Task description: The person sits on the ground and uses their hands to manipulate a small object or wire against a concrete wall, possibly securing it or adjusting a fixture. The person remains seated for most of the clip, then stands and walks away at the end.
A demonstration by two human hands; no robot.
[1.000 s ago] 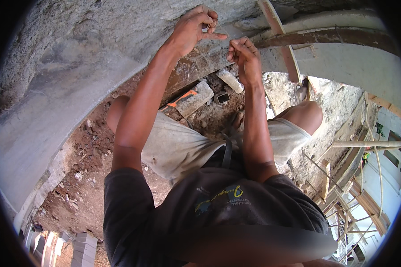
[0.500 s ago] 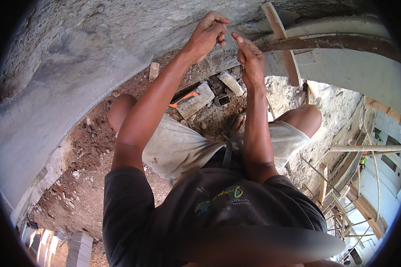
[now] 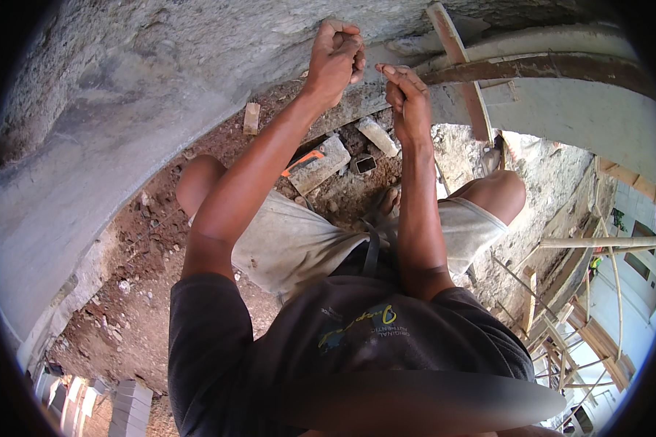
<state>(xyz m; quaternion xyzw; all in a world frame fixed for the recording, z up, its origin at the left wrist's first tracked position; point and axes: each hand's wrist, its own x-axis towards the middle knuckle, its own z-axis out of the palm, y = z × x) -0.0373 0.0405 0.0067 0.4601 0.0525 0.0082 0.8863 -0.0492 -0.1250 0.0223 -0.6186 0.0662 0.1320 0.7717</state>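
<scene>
Both arms are stretched out toward the rough grey wall (image 3: pixel 160 80). My left hand (image 3: pixel 335 58) is closed, its fingers curled together in a pinch; what sits in them, if anything, is too small to make out. A short gap to its right, my right hand (image 3: pixel 408 93) is closed too, with thumb and forefinger pressed together pointing at the left hand. A faint thin line, possibly thread or wire, shows by the right fingertips, but its kind is unclear. Below the hands lie a grey block (image 3: pixel 319 166) with an orange-edged tool (image 3: pixel 303 162) against it.
A short square tube (image 3: pixel 364 164) and a pale block piece (image 3: pixel 377 137) lie on the dirt between my knees. An upright wooden strip (image 3: pixel 450 35) crosses a curved brown board (image 3: pixel 539 69) at the right. Bamboo poles (image 3: pixel 598 242) stand farther right; a small wood piece (image 3: pixel 251 118) lies left.
My left hand has turned and drawn slightly left, its fingers curling in more. The right fingertips have dipped a little, and the gap between the hands is slightly wider.
</scene>
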